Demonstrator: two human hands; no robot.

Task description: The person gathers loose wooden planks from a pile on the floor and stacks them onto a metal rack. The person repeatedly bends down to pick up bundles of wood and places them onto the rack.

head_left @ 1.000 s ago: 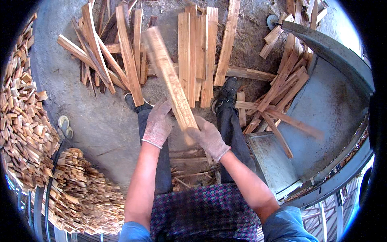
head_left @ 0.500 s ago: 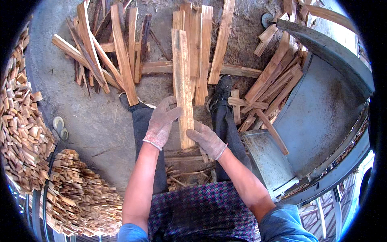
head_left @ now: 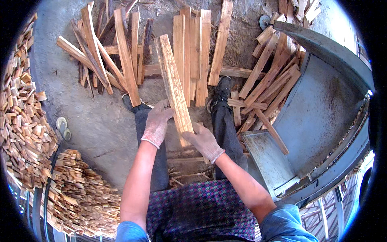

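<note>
A rough wooden slat (head_left: 174, 86) is held up in front of me over the gap between my legs, its far end leaning left. My right hand (head_left: 205, 143), in a soiled knit glove, grips its near end with the thumb on top. Partway along the left edge, my gloved left hand (head_left: 156, 124) is closed against it, with some fingers hidden underneath. Beyond the held piece, several similar slats (head_left: 204, 52) lie side by side, resting across a wooden crosspiece (head_left: 238, 71) on the floor.
A loose bundle of slats (head_left: 128, 54) lies at the far left, and a jumbled heap (head_left: 274, 80) at the right. Beside that heap stands a large grey metal machine housing (head_left: 322, 109). Stacked wood pieces (head_left: 26, 133) line the left side. My shoe (head_left: 221, 88) is near the crosspiece.
The held slat has tipped, its far end swinging left and showing more of its side face. Another slat now lies on the right-hand heap. Both hands keep hold.
</note>
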